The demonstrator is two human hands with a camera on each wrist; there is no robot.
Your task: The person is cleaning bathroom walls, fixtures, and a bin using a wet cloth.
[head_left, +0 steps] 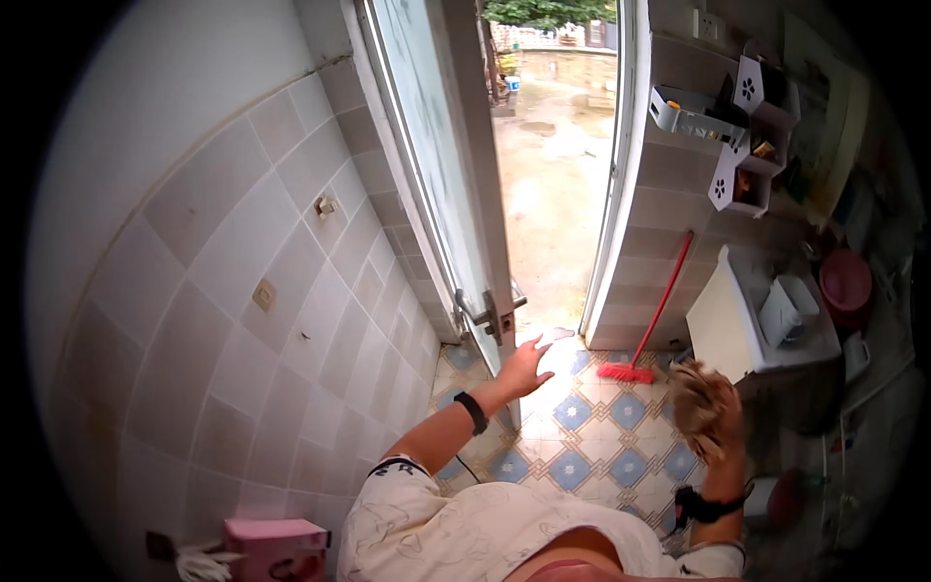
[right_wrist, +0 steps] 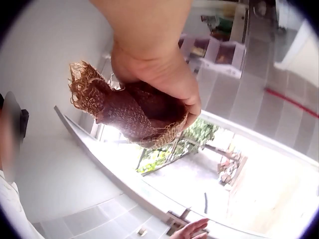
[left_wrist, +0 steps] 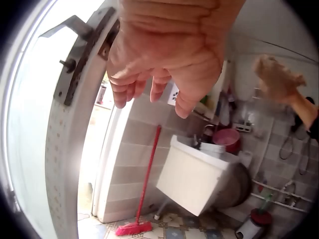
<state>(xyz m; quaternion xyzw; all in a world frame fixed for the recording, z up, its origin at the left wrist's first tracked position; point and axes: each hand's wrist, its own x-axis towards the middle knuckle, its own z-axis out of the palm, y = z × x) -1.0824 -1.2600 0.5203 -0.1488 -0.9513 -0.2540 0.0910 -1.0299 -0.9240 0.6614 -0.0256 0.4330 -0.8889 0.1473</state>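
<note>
My left hand [head_left: 524, 371] reaches forward with fingers spread, next to the edge of the door [head_left: 477, 184] and just below its metal handle [head_left: 477, 312]. Nothing is in its grasp; the left wrist view shows the palm and loosely bent fingers apart from the handle plate [left_wrist: 82, 55]. On the right side, my right hand [right_wrist: 159, 74] grips a crumpled brown rag [right_wrist: 137, 114] of coarse mesh with frayed edges. Raised at my side, the rag hangs above the floor in the head view, and part of it is hidden inside the fingers.
The door stands ajar onto a bright yard [head_left: 548, 194]. A red broom [head_left: 664, 296] leans on the tiled wall beside the doorway. At right are a white sink cabinet [head_left: 722, 320], a red basin [head_left: 846, 283] and wall shelves [head_left: 747, 179]. A pink box [head_left: 276, 548] sits low at left.
</note>
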